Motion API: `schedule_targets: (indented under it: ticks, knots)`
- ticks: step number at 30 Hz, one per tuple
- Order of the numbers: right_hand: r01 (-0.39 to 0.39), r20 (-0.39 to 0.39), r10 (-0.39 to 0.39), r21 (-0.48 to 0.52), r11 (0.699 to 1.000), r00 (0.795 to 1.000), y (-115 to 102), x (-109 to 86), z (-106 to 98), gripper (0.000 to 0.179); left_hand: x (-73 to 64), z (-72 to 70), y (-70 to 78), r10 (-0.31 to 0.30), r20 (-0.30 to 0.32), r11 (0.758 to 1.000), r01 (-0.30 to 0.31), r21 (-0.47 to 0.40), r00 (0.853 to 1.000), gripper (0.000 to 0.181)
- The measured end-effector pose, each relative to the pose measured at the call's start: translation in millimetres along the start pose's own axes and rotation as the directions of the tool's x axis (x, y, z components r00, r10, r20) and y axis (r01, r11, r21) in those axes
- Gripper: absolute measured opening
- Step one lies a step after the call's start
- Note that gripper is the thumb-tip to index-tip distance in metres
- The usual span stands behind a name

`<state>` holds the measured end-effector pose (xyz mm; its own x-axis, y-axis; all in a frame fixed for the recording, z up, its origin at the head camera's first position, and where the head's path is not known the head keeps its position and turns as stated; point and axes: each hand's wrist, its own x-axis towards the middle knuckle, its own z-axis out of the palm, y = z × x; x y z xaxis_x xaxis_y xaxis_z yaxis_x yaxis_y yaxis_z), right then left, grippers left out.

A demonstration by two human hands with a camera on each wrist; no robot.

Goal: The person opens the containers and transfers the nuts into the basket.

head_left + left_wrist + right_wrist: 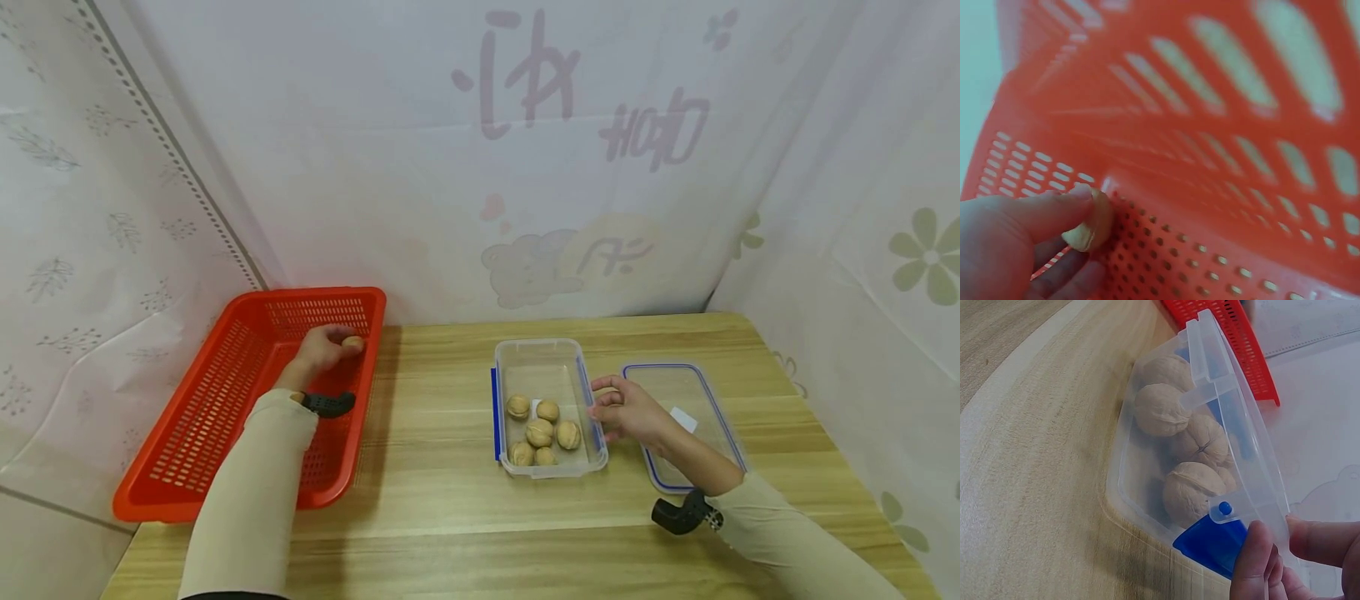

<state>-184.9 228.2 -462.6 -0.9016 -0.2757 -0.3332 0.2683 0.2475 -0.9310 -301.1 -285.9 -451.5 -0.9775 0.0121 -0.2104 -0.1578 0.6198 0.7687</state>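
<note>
Printed cloth (405,200) backs the wooden desk (450,550). At left, the left hand (322,348) pinches a walnut (352,342) inside the red basket (360,421), toward its far right corner. The right hand (628,410) grips the clear box (551,375) by its right wall; six walnuts (539,432) lie inside. Farther right, the right forearm (705,467) partly hides the blue-edged lid (701,410).
</note>
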Motion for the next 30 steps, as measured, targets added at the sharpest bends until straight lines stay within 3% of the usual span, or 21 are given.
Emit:
schedule_targets:
  ticks: [4,14,23,30]
  knots:
    - [0.0,0.004,0.0,0.01,1.0,1.0,0.0,-0.2,0.4,0.049,-2.6,-8.5,2.4,-0.023,0.024,1.0,0.024,-0.018,0.999,0.063]
    - [0.001,0.002,-0.001,0.007,1.0,1.0,0.1,1.0,0.2,0.048,-6.2,-28.0,15.3,0.059,0.007,0.997,-0.059,0.056,0.998,0.052]
    - [0.004,0.013,-0.004,0.0,1.0,1.0,1.1,1.3,-2.2,0.05,-18.3,-36.5,46.0,0.154,0.022,0.984,-0.155,0.083,0.988,0.054]
    - [0.0,0.01,0.0,0.002,1.0,1.0,2.2,1.9,-2.3,0.049,-24.8,-34.5,68.0,0.249,0.041,0.956,-0.252,0.15,0.968,0.055]
